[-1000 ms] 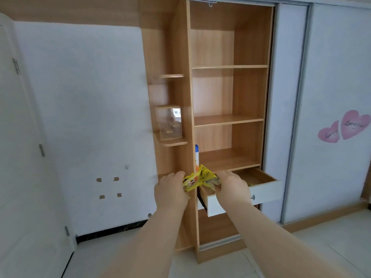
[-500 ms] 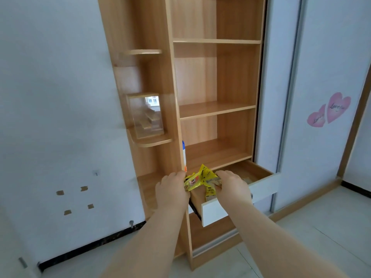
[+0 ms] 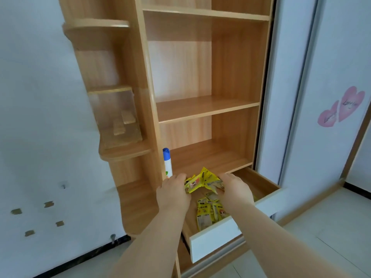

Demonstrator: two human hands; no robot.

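**Over the open drawer, a packet bundle held between two hands**

Against the wall stands the wooden wardrobe (image 3: 200, 109), its sliding door pushed aside so that the shelves show. Below the lowest shelf (image 3: 210, 157) the white-fronted drawer (image 3: 212, 239) is pulled out toward the person. Both forearms reach in from below, and the left hand (image 3: 172, 194) and right hand (image 3: 236, 192) meet over the drawer's rear left part, backs toward the camera.

Between them sits the bundle of yellow snack packets (image 3: 202, 180). It is clear of the drawer floor and just in front of the lowest shelf's edge. Its long axis runs left to right, from one hand to the other, with each end tucked under a hand. The fingers of both hands curl forward round those ends and grip them (the fingertips themselves are hidden behind the knuckles and the foil). Neither hand is nearer than the other, since the hold is shared.

Directly under the bundle and a little toward the person, loose yellow packets (image 3: 208, 211) lie flat on the drawer floor, partly covered by the right wrist. A blue-capped spray can (image 3: 167, 163) stands upright at the shelf's left end, just beyond the left hand.

As a judgement, the drawer lies straight below the grip and the shelf just ahead and slightly above, so a short move would reach either one.
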